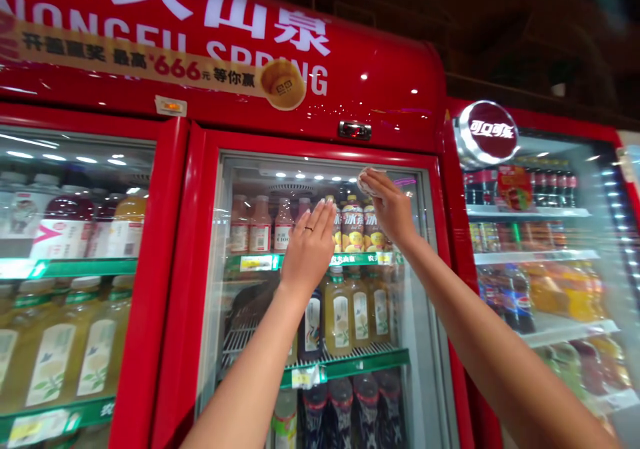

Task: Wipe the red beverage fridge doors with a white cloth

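Note:
My left hand lies with fingers stretched out and close together against the glass door of a red drinks fridge; a thin ring is on one finger. Higher up and to the right, near the top right corner of the pane, my right hand presses a crumpled white cloth or wipe to the glass. Most of the cloth is hidden under the fingers. Behind the pane stand several yellow-labelled drink bottles and pale bottles on the upper shelf.
A red display sits above the door frame. To the left is another fridge door with large juice bottles behind it. On the right stands a second fridge with a round lit sign sticking out. Lower shelves hold more bottles.

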Demonstrator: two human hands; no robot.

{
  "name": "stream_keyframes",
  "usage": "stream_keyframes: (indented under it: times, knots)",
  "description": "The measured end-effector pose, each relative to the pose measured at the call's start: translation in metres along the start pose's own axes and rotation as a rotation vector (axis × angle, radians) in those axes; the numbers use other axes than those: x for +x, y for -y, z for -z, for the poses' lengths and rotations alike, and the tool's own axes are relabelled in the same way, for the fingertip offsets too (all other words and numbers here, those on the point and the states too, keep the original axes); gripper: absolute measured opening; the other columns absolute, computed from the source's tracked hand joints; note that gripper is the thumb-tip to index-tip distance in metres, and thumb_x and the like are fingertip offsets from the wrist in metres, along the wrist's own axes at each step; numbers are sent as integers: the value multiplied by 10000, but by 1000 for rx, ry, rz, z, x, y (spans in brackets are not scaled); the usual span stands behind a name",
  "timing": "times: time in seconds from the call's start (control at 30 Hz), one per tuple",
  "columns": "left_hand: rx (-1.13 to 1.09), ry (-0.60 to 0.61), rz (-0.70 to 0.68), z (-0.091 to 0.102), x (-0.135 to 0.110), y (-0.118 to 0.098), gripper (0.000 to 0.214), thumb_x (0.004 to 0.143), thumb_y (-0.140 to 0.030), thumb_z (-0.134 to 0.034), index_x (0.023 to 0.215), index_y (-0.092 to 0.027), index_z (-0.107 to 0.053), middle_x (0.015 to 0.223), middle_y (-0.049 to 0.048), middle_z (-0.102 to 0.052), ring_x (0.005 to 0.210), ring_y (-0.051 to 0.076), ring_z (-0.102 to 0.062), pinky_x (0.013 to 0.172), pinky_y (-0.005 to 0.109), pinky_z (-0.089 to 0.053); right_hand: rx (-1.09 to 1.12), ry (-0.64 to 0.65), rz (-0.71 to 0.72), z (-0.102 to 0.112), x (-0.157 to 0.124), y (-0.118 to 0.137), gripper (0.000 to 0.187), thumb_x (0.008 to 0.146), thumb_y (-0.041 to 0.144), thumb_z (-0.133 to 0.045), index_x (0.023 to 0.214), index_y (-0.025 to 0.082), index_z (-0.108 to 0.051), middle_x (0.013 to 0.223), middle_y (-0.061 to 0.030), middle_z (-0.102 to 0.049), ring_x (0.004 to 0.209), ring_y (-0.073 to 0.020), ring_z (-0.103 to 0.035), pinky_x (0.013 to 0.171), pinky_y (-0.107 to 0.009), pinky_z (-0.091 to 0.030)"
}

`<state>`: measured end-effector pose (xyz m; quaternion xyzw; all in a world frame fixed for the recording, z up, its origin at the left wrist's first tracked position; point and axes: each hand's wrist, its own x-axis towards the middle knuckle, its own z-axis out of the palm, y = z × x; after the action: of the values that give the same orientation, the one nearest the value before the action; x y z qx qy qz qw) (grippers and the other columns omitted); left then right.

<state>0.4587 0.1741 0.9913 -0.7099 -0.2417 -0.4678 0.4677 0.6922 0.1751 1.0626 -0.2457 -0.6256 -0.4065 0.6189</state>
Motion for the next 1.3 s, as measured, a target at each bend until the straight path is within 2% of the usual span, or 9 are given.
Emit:
stream_keyframes:
  times: [0.2,0.4,0.57,0.67,0.77,0.87,0.97,1.13,1.3]
  knots:
    - [-17,3,-5,0,-1,0,849,1070,-122,-411,1714,-176,140,1761,110,-325,1648,260,-330,1352,515,-381,-8,36,10,22,-17,-14,550,963,79,-512,1380,349,-747,1475,-15,-722,1397,-265,-670,1221,-533,-544]
    - [-20,3,-12,-1,-2,1,900,1052,-104,-426,1692,-177,202,1765,111,-297,1652,262,-316,1352,527,-377,-44,-114,-92,-2,10,-13,571,951,69,-489,1358,366,-756,1469,-2,-725,1369,-268,-690,1196,-541,-562]
    - [6,15,-20,1,-2,1,875,1052,-114,-427,1715,-140,143,1768,123,-299,1660,254,-296,1349,505,-383,-23,6,-8,0,-6,9,630,939,28,-464,1406,360,-725,1509,5,-696,1434,-239,-638,1229,-506,-540]
    - [-17,21,-21,2,-2,1,855,1044,-117,-435,1739,-145,62,1766,116,-319,1663,253,-293,1361,505,-358,-28,61,-6,12,-19,6,602,948,49,-482,1407,352,-727,1507,4,-698,1435,-245,-638,1231,-517,-539]
    - [-49,40,-31,5,-1,4,784,1035,-136,-451,1748,-131,-126,1758,119,-349,1660,254,-312,1368,497,-339,-47,-20,-70,14,-13,-4,575,936,68,-503,1374,351,-748,1467,-3,-726,1391,-265,-673,1202,-540,-556]
    - [-79,48,-78,14,2,14,676,1014,-124,-463,1684,-113,-370,1710,125,-458,1616,244,-417,1338,471,-393,-49,-113,-109,1,5,-6,525,962,104,-498,1337,354,-767,1433,-26,-742,1358,-287,-687,1194,-579,-544]
    - [-91,-7,-123,26,5,29,625,992,-93,-474,1615,-135,-493,1634,111,-573,1544,223,-525,1313,454,-430,-64,-97,-67,-16,22,7,466,976,137,-532,1293,368,-783,1350,-56,-762,1288,-303,-693,1132,-579,-570]
    - [-20,-84,-53,34,-2,52,677,1019,-120,-465,1687,-170,-372,1695,91,-490,1603,227,-441,1323,465,-401,-93,-14,40,-23,19,30,392,988,178,-579,1275,338,-793,1069,-103,-710,1059,-288,-675,937,-483,-617]
    - [35,-70,-82,28,-12,58,803,1030,-133,-464,1755,-184,-122,1750,82,-384,1637,244,-370,1338,474,-360,-86,-7,64,-11,5,21,362,989,206,-595,1258,349,-791,1017,-80,-679,985,-258,-662,886,-441,-609]
